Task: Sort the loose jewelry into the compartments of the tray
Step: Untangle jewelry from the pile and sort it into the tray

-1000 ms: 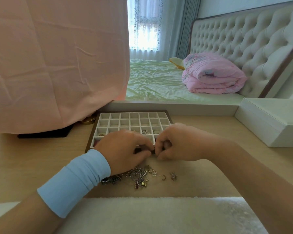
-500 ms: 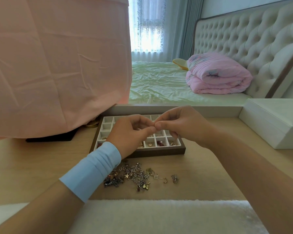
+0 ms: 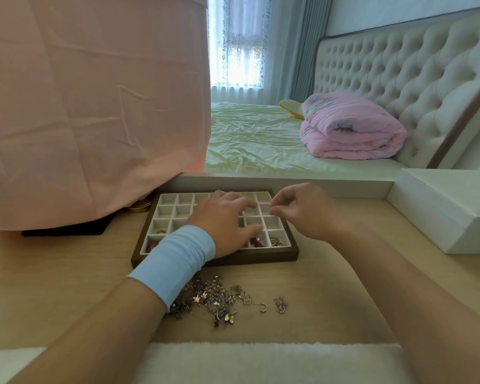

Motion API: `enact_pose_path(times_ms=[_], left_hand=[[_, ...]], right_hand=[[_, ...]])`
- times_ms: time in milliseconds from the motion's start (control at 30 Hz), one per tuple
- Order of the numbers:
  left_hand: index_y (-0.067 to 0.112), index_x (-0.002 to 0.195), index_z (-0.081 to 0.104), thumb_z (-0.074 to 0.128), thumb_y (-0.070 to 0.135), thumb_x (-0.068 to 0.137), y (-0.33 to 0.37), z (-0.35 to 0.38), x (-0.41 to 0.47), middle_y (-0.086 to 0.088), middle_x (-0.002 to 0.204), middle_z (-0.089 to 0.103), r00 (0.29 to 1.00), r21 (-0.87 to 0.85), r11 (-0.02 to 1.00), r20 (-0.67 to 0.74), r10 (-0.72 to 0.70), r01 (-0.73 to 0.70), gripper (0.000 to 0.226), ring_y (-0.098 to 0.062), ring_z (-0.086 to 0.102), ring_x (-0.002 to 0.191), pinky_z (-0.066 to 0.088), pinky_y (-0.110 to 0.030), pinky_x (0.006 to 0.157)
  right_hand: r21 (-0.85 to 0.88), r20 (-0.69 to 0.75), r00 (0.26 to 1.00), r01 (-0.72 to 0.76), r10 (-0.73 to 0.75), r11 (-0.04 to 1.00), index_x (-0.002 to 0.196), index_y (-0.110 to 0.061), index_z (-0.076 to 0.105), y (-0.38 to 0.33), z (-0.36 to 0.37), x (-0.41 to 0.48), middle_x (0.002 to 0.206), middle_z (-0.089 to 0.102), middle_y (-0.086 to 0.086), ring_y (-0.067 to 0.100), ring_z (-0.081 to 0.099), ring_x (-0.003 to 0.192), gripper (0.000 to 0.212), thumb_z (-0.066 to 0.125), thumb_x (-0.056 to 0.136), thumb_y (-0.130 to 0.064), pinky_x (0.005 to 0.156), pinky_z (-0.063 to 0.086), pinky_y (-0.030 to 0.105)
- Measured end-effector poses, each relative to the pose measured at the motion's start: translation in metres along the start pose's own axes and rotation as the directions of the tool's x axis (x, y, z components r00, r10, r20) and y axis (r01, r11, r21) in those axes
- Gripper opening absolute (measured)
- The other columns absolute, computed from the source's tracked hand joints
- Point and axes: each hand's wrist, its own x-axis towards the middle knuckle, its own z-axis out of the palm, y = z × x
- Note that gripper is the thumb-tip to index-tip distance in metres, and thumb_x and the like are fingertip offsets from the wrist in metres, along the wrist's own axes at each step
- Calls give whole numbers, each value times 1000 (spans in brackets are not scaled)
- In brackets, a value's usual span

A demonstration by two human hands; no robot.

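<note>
A dark wooden tray (image 3: 261, 261) with white compartments sits on the pale wood desk. Its front row holds a red piece (image 3: 257, 241) and a gold piece (image 3: 276, 241). My left hand (image 3: 222, 220), with a light blue wristband, hovers low over the tray's middle with its fingers spread and straight. My right hand (image 3: 302, 212) is above the tray's right side, thumb and forefinger pinched on something too small to make out. A tangled pile of loose jewelry (image 3: 216, 300) lies in front of the tray, with a hook (image 3: 263, 307) and a small charm (image 3: 280, 304) beside it.
A pink cloth (image 3: 81, 106) hangs over something tall at the left, touching the desk behind the tray. A white box (image 3: 449, 212) stands at the right. A white fluffy mat (image 3: 261, 361) lies at the near edge. A bed is beyond the desk.
The hands were pinched together on one small piece; they have parted. My left hand has dropped open over the tray, and my right hand has moved right, still pinched.
</note>
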Motion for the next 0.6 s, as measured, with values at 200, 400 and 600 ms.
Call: enact_pose_path(times_ms=[200, 400, 600], left_hand=[[37, 138, 45, 45, 64, 89, -5, 3, -5, 11, 149, 39, 997, 47, 999, 75, 8, -11, 56, -15, 29, 138, 25, -38, 114], [35, 138, 46, 45, 61, 91, -2, 3, -8, 10, 149, 40, 998, 46, 999, 68, 14, -17, 54, -15, 30, 138, 25, -37, 114], [33, 133, 52, 53, 50, 92, -3, -9, -23, 8, 140, 48, 1000, 17, 1000, -20, 20, -19, 44, -14, 36, 132, 32, -37, 111]], right_hand=[[-224, 33, 999, 23, -16, 974, 84, -37, 76, -4, 5, -3, 87, 58, -20, 3, 56, 85, 7, 73, 90, -41, 74, 47, 30], [-280, 19, 999, 40, -36, 959, 88, -37, 81, -8, 5, -5, 86, 59, -19, 4, 58, 86, 9, 73, 89, -41, 71, 46, 28], [-213, 43, 998, 63, -55, 975, 92, -37, 77, -18, -12, -13, 82, 59, -25, 0, 57, 86, 8, 69, 93, -37, 85, 52, 33]])
